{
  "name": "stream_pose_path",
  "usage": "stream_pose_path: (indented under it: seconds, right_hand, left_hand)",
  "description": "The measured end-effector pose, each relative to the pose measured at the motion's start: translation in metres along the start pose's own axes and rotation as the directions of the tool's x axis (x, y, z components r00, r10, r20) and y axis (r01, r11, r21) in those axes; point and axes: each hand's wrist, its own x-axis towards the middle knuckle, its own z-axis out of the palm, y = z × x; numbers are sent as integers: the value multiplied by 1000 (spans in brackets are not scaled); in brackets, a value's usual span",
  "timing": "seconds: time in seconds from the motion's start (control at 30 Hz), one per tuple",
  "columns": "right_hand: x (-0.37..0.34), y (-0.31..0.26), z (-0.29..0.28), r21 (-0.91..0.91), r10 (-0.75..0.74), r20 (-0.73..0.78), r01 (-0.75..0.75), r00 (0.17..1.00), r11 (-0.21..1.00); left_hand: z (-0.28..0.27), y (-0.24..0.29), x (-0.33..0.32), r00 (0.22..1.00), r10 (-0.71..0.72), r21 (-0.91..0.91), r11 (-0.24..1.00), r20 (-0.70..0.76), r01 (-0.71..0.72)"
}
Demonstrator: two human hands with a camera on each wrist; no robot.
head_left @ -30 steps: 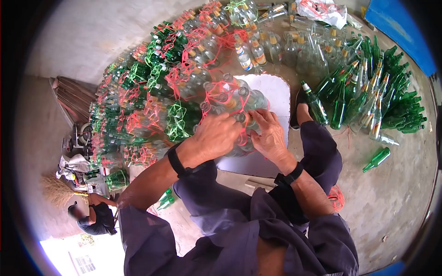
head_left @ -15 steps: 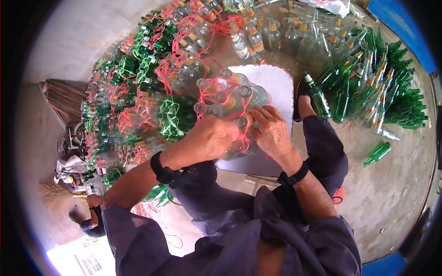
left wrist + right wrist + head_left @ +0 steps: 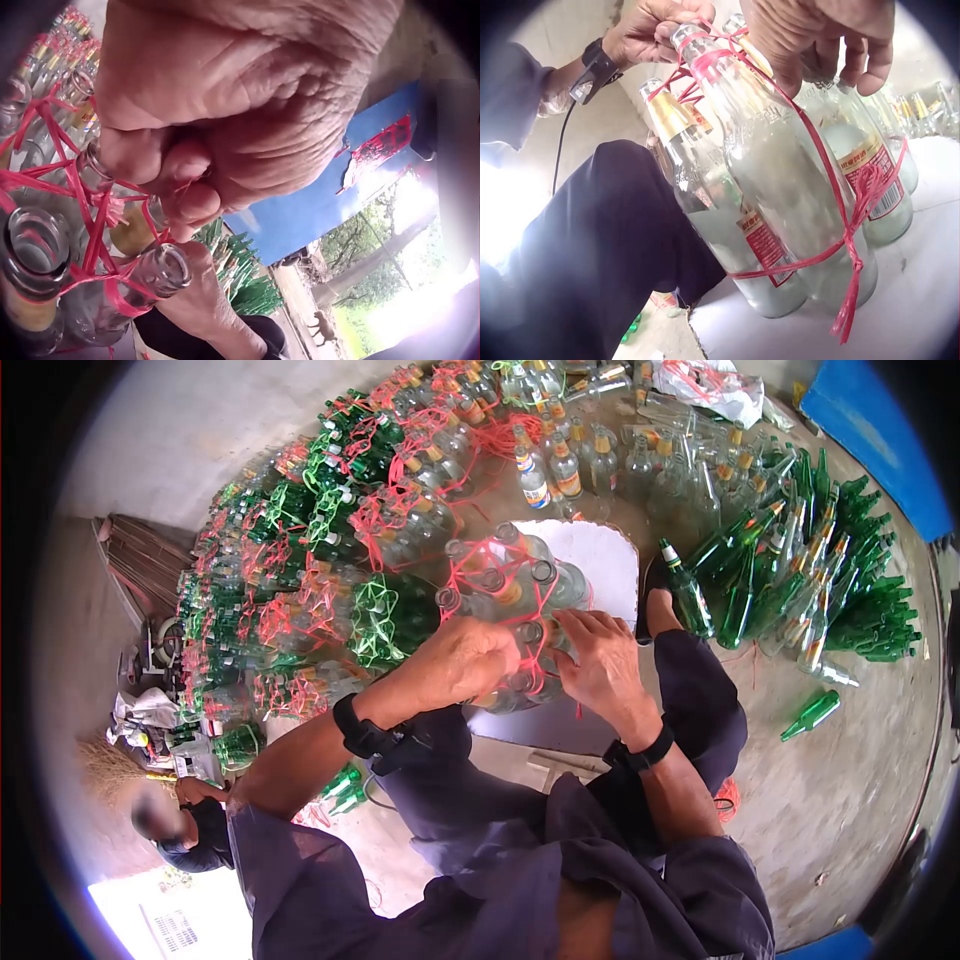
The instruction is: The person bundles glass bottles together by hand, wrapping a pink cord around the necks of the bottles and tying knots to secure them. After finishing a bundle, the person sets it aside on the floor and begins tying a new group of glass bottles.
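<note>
A bundle of clear glass bottles (image 3: 570, 585) stands upright on a white board (image 3: 610, 555), its necks laced together with red plastic twine (image 3: 847, 232). Another loop of the twine runs round the bottles lower down, with a knot and loose ends. My left hand (image 3: 465, 660) has its fingers curled over the near-left necks and pinches a strand of the twine, as the left wrist view shows. Across from it, my right hand (image 3: 605, 665) holds a bottle neck between thumb and fingers on the bundle's right side; its fingertips are partly hidden in the head view.
Rows of tied bottles (image 3: 300, 570) fill the left. Loose clear bottles (image 3: 565, 465) stand behind the board, and a heap of green bottles (image 3: 850, 575) lies at right. A single green bottle (image 3: 810, 715) lies on the floor. Another person (image 3: 190, 825) sits at lower left.
Both hands stay at the same bundle, with small shifts of the fingers around the twine and necks. The head view has shifted slightly.
</note>
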Motion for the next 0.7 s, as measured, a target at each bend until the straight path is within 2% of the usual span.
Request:
stream_pose_path:
  seconds: [0.07, 0.13, 0.17, 0.23, 0.33, 0.43, 0.5, 0.57, 0.7]
  right_hand:
    - [-3, -8, -11, -21, -39, -54, 38, 998, 999]
    - [-8, -15, -19, 138, -98, -102, 111, 990, 984]
    - [-11, -19, -17, 137, -107, -101, 121, 989, 983]
    - [-13, -28, -7, 398, -25, -69, 50, 997, 916]
    - [-10, -35, 4, 351, -80, -116, 116, 990, 929]
    - [-8, -37, 6, 415, -32, -104, 73, 994, 907]
    - [-9, -35, 8, 419, -57, -111, 99, 992, 903]
    - [-9, -32, 8, 419, -83, -119, 126, 989, 899]
    - [-10, -34, 10, 463, -42, -40, 56, 998, 885]
  left_hand:
    - [4, -6, -1, 998, -50, -65, 997, -28, 48]
    - [5, -8, 1, 998, -23, -39, 999, -55, 21]
    - [6, -7, 1, 997, -2, -14, 1000, -71, 1]
    - [9, -2, 1, 995, 5, 5, 1000, -103, -4]
    - [13, 10, -1, 985, 12, 38, 999, -170, -6]
    - [15, 16, -5, 971, 19, 74, 997, -238, -1]
    - [19, 14, -5, 965, 28, 95, 995, -262, -3]
    - [23, 9, -3, 924, 198, 253, 961, -326, -116]
    - [27, 14, -6, 916, 184, 189, 974, -355, -122]
